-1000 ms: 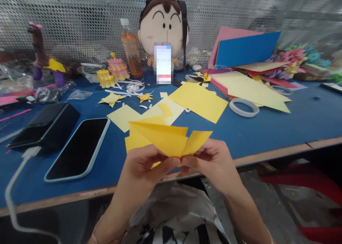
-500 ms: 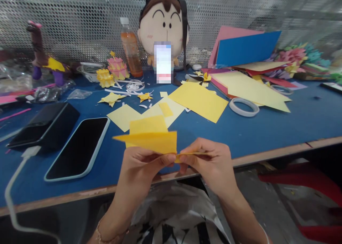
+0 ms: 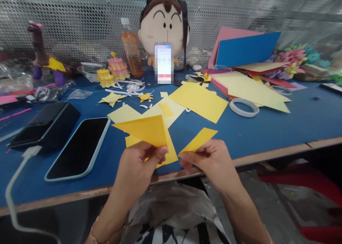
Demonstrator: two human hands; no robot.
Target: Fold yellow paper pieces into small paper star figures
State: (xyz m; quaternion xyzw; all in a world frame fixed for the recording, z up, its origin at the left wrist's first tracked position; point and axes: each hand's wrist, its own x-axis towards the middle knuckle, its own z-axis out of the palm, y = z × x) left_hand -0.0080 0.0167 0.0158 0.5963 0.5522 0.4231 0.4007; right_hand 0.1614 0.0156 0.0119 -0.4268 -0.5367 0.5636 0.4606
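Note:
My left hand (image 3: 140, 163) is closed on a folded piece of yellow paper (image 3: 146, 129), pinched by its right edge and raised above the table. In my right hand (image 3: 213, 162), thumb and fingers grip a narrow yellow paper strip (image 3: 200, 140) that slants up to the right. A gap separates the two pieces. Beneath my left hand lies a yellow sheet (image 3: 171, 154), partly covered by the folded paper and my fingers. Beyond it are pale yellow sheets (image 3: 124, 116) and a larger yellow square (image 3: 200, 100). Two folded paper stars (image 3: 112, 98) rest farther back.
A phone (image 3: 77, 149) and a black stand (image 3: 44, 124) with a white cable occupy the left side. A tape roll (image 3: 244, 107) and stacked coloured paper (image 3: 248, 89) lie to the right. At the back stand an orange drink bottle (image 3: 132, 51), a plush figure (image 3: 162, 23) and a lit phone screen (image 3: 164, 62).
The strip has come apart from the folded paper and my hands have separated slightly. The left piece now tilts with its face showing, and the right strip has swung upward.

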